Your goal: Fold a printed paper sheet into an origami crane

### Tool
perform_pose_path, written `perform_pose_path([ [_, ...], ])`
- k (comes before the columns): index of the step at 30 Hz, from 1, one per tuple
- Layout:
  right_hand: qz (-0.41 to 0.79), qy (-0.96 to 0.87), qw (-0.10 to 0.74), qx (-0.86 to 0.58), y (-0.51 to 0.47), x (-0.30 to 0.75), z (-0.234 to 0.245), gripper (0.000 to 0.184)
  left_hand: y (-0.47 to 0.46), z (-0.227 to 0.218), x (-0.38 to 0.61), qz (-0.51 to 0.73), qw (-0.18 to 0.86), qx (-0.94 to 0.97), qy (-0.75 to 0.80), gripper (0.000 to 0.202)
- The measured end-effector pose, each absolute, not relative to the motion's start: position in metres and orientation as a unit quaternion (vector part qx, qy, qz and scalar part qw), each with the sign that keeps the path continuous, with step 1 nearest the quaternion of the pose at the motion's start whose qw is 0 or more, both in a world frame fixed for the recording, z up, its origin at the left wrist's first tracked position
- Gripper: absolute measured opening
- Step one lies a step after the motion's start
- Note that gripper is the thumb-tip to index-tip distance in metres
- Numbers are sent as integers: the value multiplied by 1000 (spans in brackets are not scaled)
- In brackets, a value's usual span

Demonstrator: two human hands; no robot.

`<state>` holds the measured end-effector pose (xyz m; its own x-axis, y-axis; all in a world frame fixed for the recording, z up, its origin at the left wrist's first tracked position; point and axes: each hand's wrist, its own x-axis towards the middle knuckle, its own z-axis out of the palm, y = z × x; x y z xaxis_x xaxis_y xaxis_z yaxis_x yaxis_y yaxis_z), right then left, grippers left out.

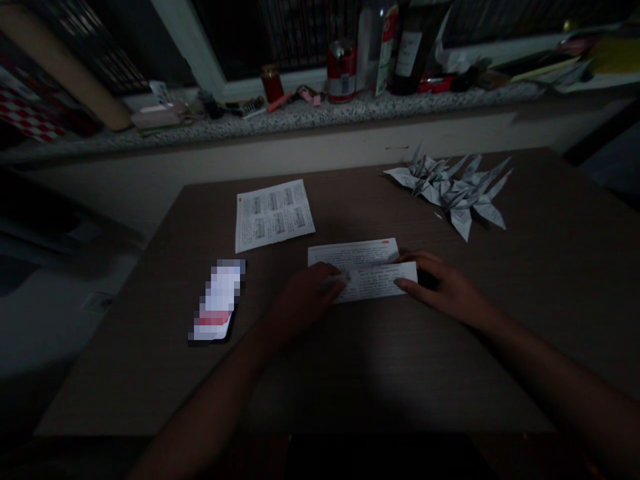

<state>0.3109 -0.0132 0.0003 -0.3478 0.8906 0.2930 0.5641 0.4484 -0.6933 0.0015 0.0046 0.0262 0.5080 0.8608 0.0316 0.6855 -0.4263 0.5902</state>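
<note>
A sheet of printed paper lies in front of me on the table, its near part folded up over the rest. On its left end rests my left hand, closed around the paper with finger and thumb near the folded edge. The right end is between the thumb and fingers of my right hand, with the thumb on the front and the fingers behind. Farther left lies a second printed sheet, flat and untouched. Several folded paper cranes sit clustered at the back right, apart from both hands.
A phone with a lit, blurred screen lies on the table left of my left arm. Behind the table, a speckled stone sill carries a red can, a dark bottle, a small jar and clutter.
</note>
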Motion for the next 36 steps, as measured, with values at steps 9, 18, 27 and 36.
perform_pose_path([
  [9, 193, -742, 343, -542, -8, 305, -6, 34, 22, 9, 6, 208, 195, 835, 470, 24],
  [18, 123, -810, 327, -471, -8, 306, -7, 24, 22, 10, 6, 154, 101, 860, 475, 32],
  [27, 82, -845, 268, -455, -13, 307, -9, 26, 15, 13, 8, 124, 67, 867, 479, 50],
  [36, 96, -823, 289, -480, -12, 304, -15, 28, 14, 10, 13, 100, 68, 859, 497, 68],
])
